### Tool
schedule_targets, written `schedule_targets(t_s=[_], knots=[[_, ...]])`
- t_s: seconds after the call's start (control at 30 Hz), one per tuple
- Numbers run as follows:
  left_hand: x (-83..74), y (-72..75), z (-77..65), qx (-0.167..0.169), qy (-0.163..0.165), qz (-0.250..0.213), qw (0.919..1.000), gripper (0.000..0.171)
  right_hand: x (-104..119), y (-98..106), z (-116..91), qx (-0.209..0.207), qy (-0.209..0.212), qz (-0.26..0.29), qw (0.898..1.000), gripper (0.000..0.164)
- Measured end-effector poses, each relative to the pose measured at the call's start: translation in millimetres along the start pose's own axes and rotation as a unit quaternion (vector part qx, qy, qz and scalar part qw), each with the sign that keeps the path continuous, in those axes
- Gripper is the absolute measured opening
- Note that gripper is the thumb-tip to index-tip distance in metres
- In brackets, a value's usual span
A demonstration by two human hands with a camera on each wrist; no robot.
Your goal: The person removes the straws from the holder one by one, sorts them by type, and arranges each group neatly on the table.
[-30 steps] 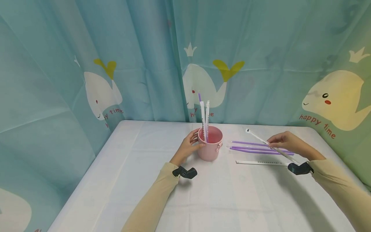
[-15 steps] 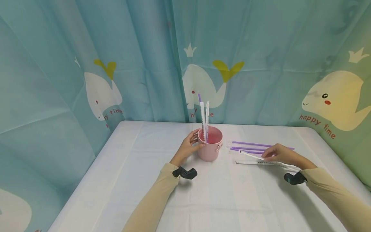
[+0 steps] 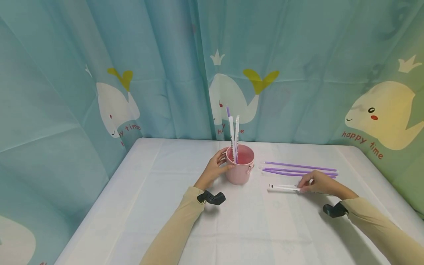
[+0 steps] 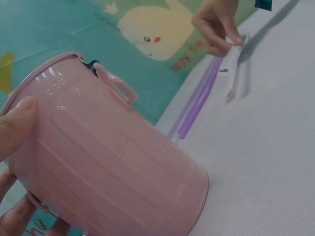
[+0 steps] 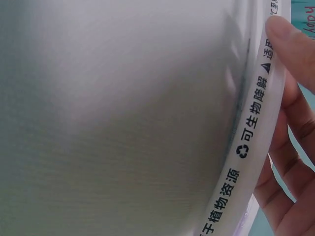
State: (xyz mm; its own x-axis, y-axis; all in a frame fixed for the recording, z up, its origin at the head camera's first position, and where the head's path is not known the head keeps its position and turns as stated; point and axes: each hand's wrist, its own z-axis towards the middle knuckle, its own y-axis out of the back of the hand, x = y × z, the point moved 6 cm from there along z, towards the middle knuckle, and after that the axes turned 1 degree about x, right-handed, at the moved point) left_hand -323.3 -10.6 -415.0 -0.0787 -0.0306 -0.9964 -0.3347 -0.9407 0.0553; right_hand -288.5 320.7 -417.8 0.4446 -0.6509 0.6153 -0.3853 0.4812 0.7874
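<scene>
A pink bucket (image 3: 239,176) with small side handles stands upright on the table. My left hand (image 3: 213,170) holds its left side, thumb at the front near the rim, fingers behind. Inside lean two white paper-wrapped straws (image 3: 231,134) and a purple straw (image 3: 228,111). To the right, my right hand (image 3: 318,182) pinches a white paper-wrapped straw (image 5: 246,142) with black print, low over the table. A second white wrapped straw (image 3: 276,190) lies right alongside it; whether the fingers touch that one too cannot be told.
Several purple straws (image 3: 288,169) in clear wrapping lie on the table behind the right hand. The white-covered table (image 3: 251,224) reaches back to a blue-green curtain (image 3: 179,92) printed with whales.
My right hand has come down and toward me with the wrapped straw, from over the purple straws to beside the other white one. The left hand and the bucket have stayed in place.
</scene>
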Motion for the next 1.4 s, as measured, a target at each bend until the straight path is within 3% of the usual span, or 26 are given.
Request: schedule_targets(t_s=[0.23, 0.73, 1.17, 1.3, 1.4], knots=[[-0.3, 0.0, -0.3, -0.003, 0.003, 0.004, 1.0, 0.07, -2, -5, -1, -0.018, 0.04, -0.01, 0.999, 0.008], [-1.1, -0.1, -0.5, 0.002, -0.002, -0.008, 1.0, 0.072, -1, 0, -1, 0.006, -0.004, -0.03, 1.0, 0.012], [-4.1, -0.4, -2.2, 0.013, 0.007, -0.02, 0.9997, 0.071, 27, 35, 6, 0.033, 0.022, -0.015, 0.999, 0.036], [-16.2, -1.7, -8.9, 0.019, 0.003, -0.016, 0.9997, 0.071, 40, 49, 13, 0.026, 0.008, -0.016, 0.999, 0.037], [-14.1, -1.5, -8.3, 0.017, -0.008, -0.009, 0.9998, 0.071, 50, 60, 21, 0.015, -0.007, -0.007, 1.0, 0.037]])
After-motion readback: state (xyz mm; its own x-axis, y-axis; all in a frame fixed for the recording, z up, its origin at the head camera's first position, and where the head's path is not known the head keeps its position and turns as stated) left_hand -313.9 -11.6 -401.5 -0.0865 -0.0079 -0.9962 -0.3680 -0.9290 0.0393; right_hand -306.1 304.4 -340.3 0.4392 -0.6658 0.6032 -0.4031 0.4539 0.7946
